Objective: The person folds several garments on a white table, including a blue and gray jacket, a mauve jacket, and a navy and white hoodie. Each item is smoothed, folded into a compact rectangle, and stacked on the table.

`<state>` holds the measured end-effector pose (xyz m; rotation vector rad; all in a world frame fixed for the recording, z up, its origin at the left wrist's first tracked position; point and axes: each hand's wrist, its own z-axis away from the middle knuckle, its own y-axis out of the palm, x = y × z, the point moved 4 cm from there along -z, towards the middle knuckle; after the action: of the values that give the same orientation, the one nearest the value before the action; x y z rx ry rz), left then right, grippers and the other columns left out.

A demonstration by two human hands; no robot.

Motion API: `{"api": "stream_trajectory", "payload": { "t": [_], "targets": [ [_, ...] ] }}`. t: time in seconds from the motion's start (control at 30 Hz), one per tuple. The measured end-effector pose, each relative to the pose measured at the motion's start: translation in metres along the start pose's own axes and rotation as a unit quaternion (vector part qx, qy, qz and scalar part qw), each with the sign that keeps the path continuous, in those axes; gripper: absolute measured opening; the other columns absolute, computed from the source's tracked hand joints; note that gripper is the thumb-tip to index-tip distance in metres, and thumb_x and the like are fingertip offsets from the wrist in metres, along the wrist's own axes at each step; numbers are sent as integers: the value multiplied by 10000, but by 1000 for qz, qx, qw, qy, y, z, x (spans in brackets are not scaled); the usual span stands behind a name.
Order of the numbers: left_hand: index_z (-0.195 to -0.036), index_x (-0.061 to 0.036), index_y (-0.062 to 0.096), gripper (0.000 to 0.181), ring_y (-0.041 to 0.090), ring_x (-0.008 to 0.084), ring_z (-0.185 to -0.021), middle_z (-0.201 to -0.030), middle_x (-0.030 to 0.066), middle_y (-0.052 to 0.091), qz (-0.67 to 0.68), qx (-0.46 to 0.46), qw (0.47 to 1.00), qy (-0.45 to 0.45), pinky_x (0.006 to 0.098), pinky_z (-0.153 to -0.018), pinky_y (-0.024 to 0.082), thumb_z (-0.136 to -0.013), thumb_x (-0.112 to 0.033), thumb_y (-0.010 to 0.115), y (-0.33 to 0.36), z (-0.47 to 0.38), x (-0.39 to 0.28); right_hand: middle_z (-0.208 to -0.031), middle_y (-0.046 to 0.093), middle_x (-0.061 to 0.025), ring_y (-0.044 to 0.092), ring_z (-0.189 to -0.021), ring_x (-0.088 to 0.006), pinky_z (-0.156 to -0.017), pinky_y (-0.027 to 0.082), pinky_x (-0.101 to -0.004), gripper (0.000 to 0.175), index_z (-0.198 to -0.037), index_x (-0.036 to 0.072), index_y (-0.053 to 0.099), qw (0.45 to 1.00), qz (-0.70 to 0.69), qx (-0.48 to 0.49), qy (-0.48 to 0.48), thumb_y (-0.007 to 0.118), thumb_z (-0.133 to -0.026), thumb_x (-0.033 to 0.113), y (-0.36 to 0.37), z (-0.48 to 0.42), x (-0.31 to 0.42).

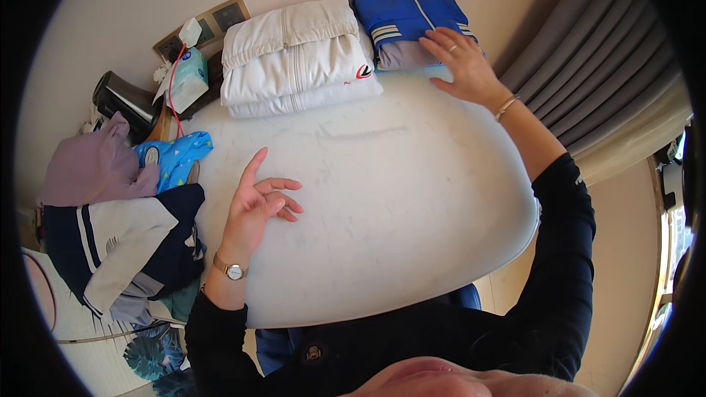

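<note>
My left hand [256, 207] is raised over the left part of the white table [375, 204], palm turned up and fingers apart, holding nothing. At the upper right, my right hand [463, 66] is spread beside and partly over a folded blue garment [411, 14] with striped trim; whether its fingertips touch the cloth is not clear. Under the blue fabric a greyish folded cloth [405, 55] shows. Left of it lies a stack of folded white zippered garments [295, 60], the lower one bearing a red and black logo.
Unfolded clothes, a mauve garment [91, 168] and a navy and white one [121, 242], are heaped at the left edge. Behind them stand a dark kettle-like container [129, 105] and a tissue pack [188, 80]. A red cable [172, 85] hangs from the wall socket. Grey curtains [595, 60] hang right.
</note>
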<state>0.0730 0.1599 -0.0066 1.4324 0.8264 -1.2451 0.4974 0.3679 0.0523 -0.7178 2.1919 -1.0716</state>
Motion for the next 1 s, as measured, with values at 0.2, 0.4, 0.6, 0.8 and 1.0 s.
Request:
{"api": "stream_trajectory", "payload": {
  "t": [0.2,0.4,0.6,0.8,1.0],
  "targets": [
    [-1683,-122,95,895,753,295,-927,-1250,228,680,-20,21,1000,7,380,-770,631,-974,-46,636,1,2,-3,-1548,500,-159,493,-1400,-359,-1023,478,-520,635,-1556,53,437,978,187,33,81,597,-943,89,49,-27,1],
    [-1682,-132,121,861,749,280,-932,-1253,218,680,-20,36,999,8,373,-796,620,-991,-59,630,0,4,-1,-1438,600,-174,583,-1302,-369,-980,538,-462,590,-1473,44,526,987,123,76,71,630,-892,46,50,-43,-15],
    [-1678,-113,124,861,744,258,-936,-1227,203,698,-24,44,999,10,370,-816,617,-993,-60,642,-1,4,2,-1483,580,-169,524,-1386,-365,-1148,441,-454,778,-1488,68,527,989,22,116,90,737,-746,-36,2,-21,4],
    [-1676,-104,119,881,744,251,-933,-1216,197,703,-22,43,999,6,369,-825,619,-986,-64,666,0,3,3,-1501,577,-129,508,-1412,-325,-1076,433,-533,630,-1473,101,566,975,34,178,126,660,-850,89,-13,-22,11],
    [-1675,-105,145,865,744,247,-928,-1211,196,706,-28,45,999,3,366,-815,618,-986,-64,666,0,3,2,-1379,668,-119,623,-1264,-342,-986,473,-541,506,-1417,118,622,981,88,159,73,608,-911,149,-3,-42,29]
  ]
}}
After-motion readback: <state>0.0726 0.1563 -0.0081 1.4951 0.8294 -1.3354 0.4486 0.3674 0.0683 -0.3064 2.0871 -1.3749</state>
